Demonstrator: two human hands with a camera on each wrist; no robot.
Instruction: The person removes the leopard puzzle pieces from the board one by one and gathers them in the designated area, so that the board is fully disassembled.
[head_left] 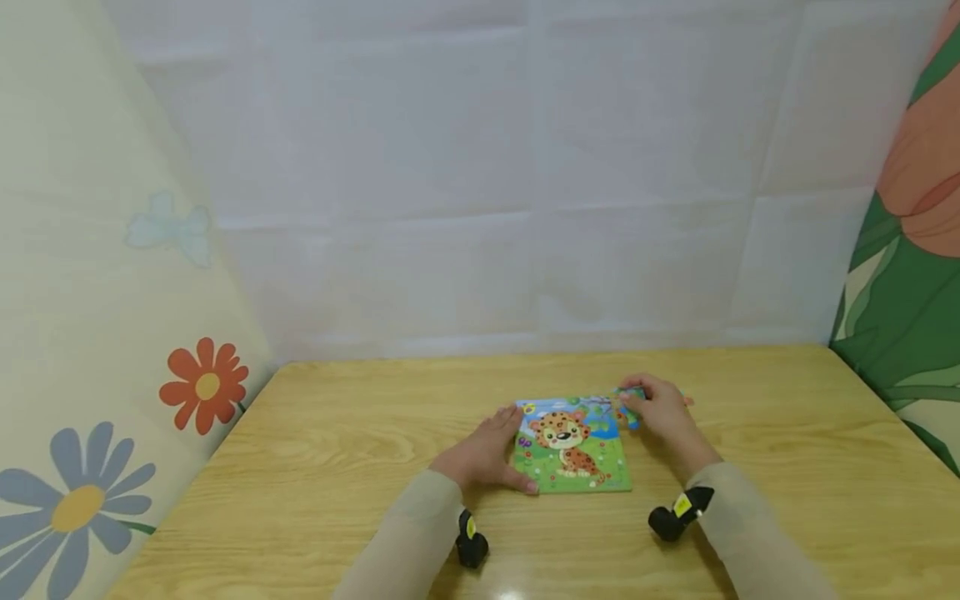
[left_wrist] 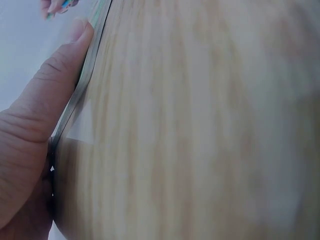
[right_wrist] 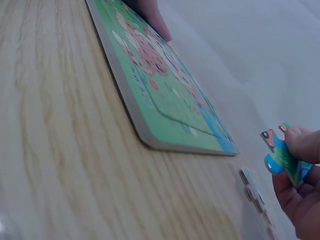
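Observation:
A jigsaw puzzle board (head_left: 573, 454) with a spotted leopard cub on green grass lies flat on the table. My left hand (head_left: 483, 454) rests along its left side, the fingers by the far left corner and the thumb (left_wrist: 60, 75) extended over the near left corner. Just off the board's far right corner, my right hand (head_left: 663, 412) pinches a colourful puzzle piece (right_wrist: 286, 160) between thumb and fingers. Blue, green and orange show on that piece. Beyond the board's right end, more puzzle pieces (right_wrist: 256, 195) lie on the table, mostly hidden behind the right hand in the head view.
The wooden table (head_left: 360, 425) reaches back to a white cloth wall (head_left: 435, 183). Flower-printed panels stand at the left (head_left: 67, 292) and right (head_left: 915, 317). Black wrist cameras (head_left: 471, 546) sit on both sleeves, low over the table.

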